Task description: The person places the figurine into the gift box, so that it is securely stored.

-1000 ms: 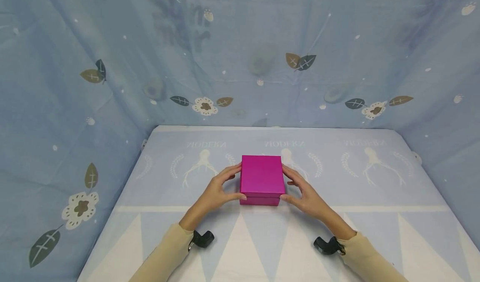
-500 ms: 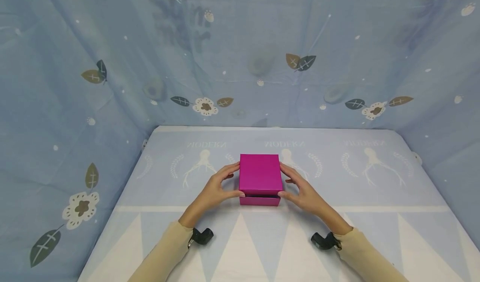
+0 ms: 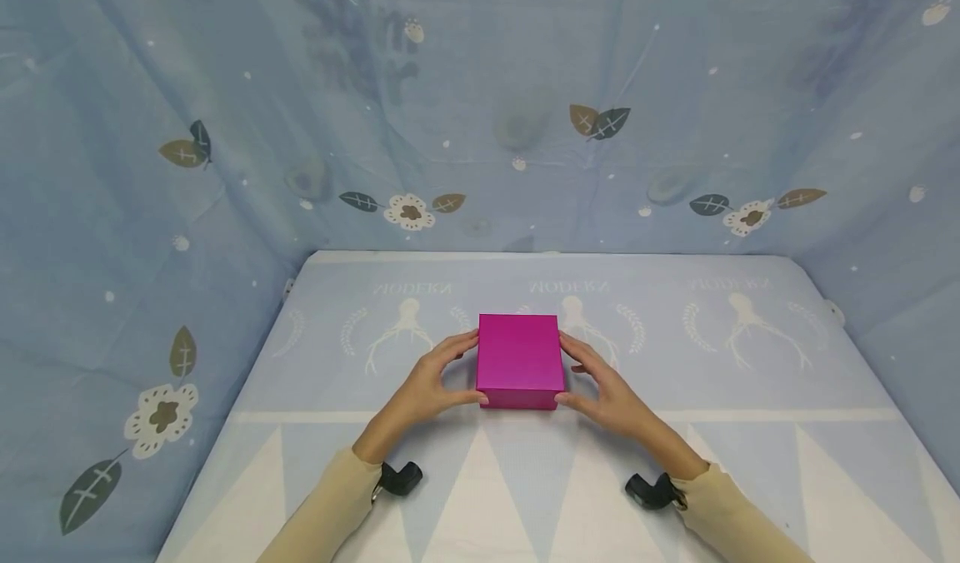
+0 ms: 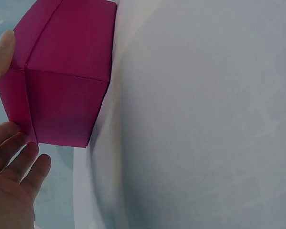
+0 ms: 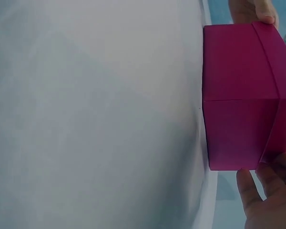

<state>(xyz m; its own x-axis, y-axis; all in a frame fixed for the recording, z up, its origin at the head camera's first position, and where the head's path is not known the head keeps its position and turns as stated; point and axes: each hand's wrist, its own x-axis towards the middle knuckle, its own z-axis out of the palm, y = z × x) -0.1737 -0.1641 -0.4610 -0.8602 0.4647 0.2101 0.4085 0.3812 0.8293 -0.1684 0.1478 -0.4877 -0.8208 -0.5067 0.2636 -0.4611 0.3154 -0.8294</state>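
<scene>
A glossy magenta box stands near the middle of the table, its square lid (image 3: 519,351) on top and its base (image 4: 64,107) beneath. In both wrist views a narrow seam runs between lid and base, with no gap along it. My left hand (image 3: 431,390) grips the lid from the left, thumb at the near corner and fingers along the side towards the back. From the right my right hand (image 3: 611,396) holds it the same way, with its thumb at the near right corner. The inside of the box is hidden.
Under the box lies a pale blue and white patterned cloth (image 3: 517,480) covering the table. Blue curtains (image 3: 517,63) with leaf and flower prints rise at the back and both sides. A black wrist device (image 3: 401,478) sits at each cuff.
Half a second ago the lid was raised at the front, with a dark gap above the base. Both hands have lowered it, and that gap is closed now.
</scene>
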